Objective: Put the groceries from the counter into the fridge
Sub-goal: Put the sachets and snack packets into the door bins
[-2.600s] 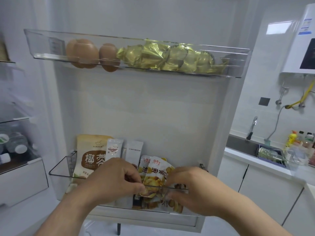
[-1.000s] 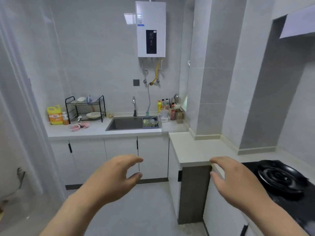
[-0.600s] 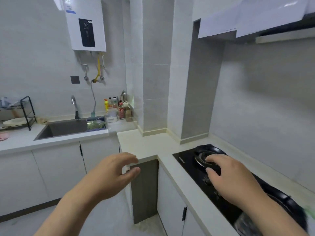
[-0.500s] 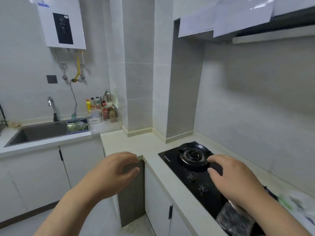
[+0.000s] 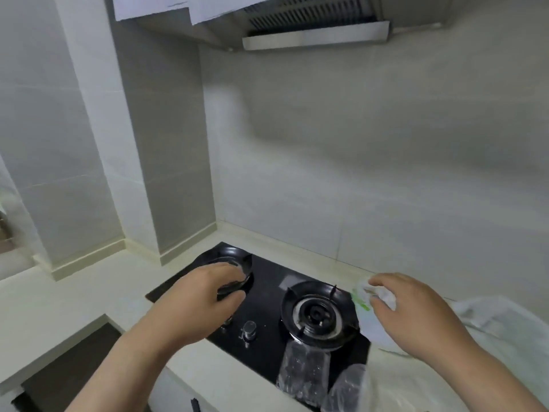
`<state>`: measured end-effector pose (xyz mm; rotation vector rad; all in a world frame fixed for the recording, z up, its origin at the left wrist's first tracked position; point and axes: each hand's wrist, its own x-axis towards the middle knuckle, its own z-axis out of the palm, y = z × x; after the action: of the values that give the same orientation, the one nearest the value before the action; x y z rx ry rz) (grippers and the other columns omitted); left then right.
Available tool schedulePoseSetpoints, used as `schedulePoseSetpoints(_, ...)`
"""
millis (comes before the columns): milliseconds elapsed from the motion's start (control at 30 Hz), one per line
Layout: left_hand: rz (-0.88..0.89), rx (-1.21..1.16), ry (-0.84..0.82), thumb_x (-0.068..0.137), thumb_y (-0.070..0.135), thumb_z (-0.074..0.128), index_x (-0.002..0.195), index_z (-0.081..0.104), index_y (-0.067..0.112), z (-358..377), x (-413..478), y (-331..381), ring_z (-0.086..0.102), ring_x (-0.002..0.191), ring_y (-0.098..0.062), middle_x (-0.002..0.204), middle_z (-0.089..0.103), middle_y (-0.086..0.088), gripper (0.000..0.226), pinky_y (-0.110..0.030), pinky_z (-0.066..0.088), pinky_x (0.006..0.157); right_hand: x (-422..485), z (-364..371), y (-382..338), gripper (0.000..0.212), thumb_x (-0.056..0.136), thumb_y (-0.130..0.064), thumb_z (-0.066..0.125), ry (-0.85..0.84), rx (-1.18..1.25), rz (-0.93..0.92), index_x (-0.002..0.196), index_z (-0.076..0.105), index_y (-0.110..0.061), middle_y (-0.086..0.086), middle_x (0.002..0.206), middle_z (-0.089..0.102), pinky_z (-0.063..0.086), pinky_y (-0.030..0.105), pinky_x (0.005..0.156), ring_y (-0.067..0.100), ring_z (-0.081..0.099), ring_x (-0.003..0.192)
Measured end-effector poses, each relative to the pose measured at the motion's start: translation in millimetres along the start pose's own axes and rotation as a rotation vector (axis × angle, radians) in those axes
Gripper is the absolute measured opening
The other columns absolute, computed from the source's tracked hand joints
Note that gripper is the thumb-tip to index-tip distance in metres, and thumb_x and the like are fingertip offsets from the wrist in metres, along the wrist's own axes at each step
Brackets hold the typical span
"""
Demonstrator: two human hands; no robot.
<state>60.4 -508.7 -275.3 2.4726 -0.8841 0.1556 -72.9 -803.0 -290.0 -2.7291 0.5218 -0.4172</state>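
Bag (image 5: 368,325) of white plastic, its bunched top pinched in my right hand (image 5: 416,316), sits on the counter (image 5: 89,292) under that grip. My left hand (image 5: 196,301) hangs loose, empty, above the hob (image 5: 273,281); two clear packs (image 5: 303,373) lie below my right wrist.

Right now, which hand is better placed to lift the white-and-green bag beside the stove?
Right. The right hand pinches the top of the white-and-green bag, just past the right burner. The left hand hangs over the left burner, holding nothing, farther from the bag.
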Motion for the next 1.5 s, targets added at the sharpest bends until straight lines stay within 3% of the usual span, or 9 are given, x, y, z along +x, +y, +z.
schedulePoseSetpoints(133, 0.102, -0.034, -0.059, 0.091, 0.038, 0.058, 0.119, 0.064, 0.033, 21, 61, -12, 0.055, 0.104, 0.004, 0.116, 0.06, 0.026, 0.028, -0.02, 0.046, 0.09, 23, 4, 20, 0.028, 0.094, -0.028, 0.057, 0.033, -0.041, 0.119, 0.122, 0.062, -0.031, -0.017, 0.124, 0.06, 0.038, 0.021, 0.088, 0.009, 0.055, 0.115)
schedulePoseSetpoints(333, 0.21, -0.099, -0.156, 0.093, 0.036, 0.058, 0.125, 0.062, 0.029, 59, 136, -26, 0.051, 0.107, 0.003, 0.112, 0.053, 0.029, 0.032, -0.013, 0.036, 0.085, 45, 19, 43, 0.028, 0.092, -0.032, 0.06, 0.046, -0.053, 0.312, 0.119, 0.063, -0.031, -0.015, 0.124, 0.063, 0.044, 0.028, 0.095, 0.011, 0.057, 0.113)
schedulePoseSetpoints(433, 0.262, -0.137, -0.216, 0.093, 0.037, 0.059, 0.125, 0.062, 0.028, 82, 166, -30, 0.053, 0.114, -0.001, 0.118, 0.055, 0.026, 0.033, -0.016, 0.039, 0.09, 49, 25, 51, 0.026, 0.094, -0.032, 0.057, 0.036, -0.066, 0.406, 0.12, 0.061, -0.034, -0.016, 0.121, 0.06, 0.043, 0.027, 0.09, 0.008, 0.056, 0.104)
schedulePoseSetpoints(600, 0.343, -0.206, -0.321, 0.093, 0.032, 0.06, 0.118, 0.065, 0.027, 125, 198, -11, 0.055, 0.109, -0.004, 0.11, 0.058, 0.024, 0.025, -0.025, 0.044, 0.092, 45, 33, 68, 0.025, 0.095, -0.029, 0.056, 0.04, -0.098, 0.508, 0.119, 0.063, -0.028, -0.01, 0.122, 0.062, 0.04, 0.027, 0.096, 0.014, 0.054, 0.117)
schedulePoseSetpoints(733, 0.401, -0.254, -0.415, 0.093, 0.031, 0.061, 0.115, 0.066, 0.029, 158, 210, 15, 0.055, 0.105, 0.0, 0.103, 0.053, 0.033, 0.023, -0.014, 0.041, 0.086, 37, 42, 88, 0.03, 0.094, -0.033, 0.055, -0.021, -0.092, 0.55, 0.124, 0.06, -0.031, -0.011, 0.125, 0.06, 0.04, 0.026, 0.095, 0.011, 0.054, 0.116)
schedulePoseSetpoints(1033, 0.374, -0.256, -0.66, 0.088, 0.025, 0.066, 0.088, 0.059, 0.047, 235, 217, 65, 0.064, 0.087, 0.005, 0.097, 0.065, 0.026, 0.023, -0.024, 0.051, 0.086, 39, 55, 153, 0.033, 0.095, -0.035, 0.052, -0.067, -0.065, 0.553, 0.128, 0.059, -0.03, -0.009, 0.125, 0.061, 0.04, 0.022, 0.092, 0.011, 0.055, 0.115)
schedulePoseSetpoints(1133, 0.331, -0.214, -0.705, 0.087, 0.036, 0.062, 0.092, 0.063, 0.043, 257, 216, 78, 0.063, 0.083, 0.003, 0.089, 0.067, 0.02, 0.008, -0.025, 0.052, 0.082, 40, 62, 177, 0.034, 0.096, -0.035, 0.051, -0.134, -0.047, 0.57, 0.128, 0.059, -0.029, -0.01, 0.128, 0.06, 0.041, 0.023, 0.093, 0.011, 0.055, 0.118)
schedulePoseSetpoints(1267, 0.288, -0.189, -0.759, 0.087, 0.041, 0.06, 0.109, 0.066, 0.037, 293, 224, 92, 0.062, 0.082, 0.003, 0.094, 0.067, 0.017, 0.023, -0.02, 0.05, 0.083, 47, 75, 211, 0.035, 0.095, -0.037, 0.052, -0.187, -0.007, 0.577, 0.128, 0.059, -0.029, -0.009, 0.13, 0.059, 0.043, 0.026, 0.096, 0.013, 0.055, 0.119)
schedulePoseSetpoints(1500, 0.263, -0.162, -0.775, 0.093, 0.035, 0.058, 0.125, 0.062, 0.026, 363, 237, 121, 0.051, 0.121, -0.005, 0.128, 0.056, 0.013, 0.033, -0.01, 0.033, 0.09, 68, 96, 257, 0.035, 0.096, -0.035, 0.05, -0.257, 0.017, 0.53, 0.129, 0.06, -0.027, -0.009, 0.13, 0.059, 0.042, 0.023, 0.094, 0.012, 0.055, 0.119)
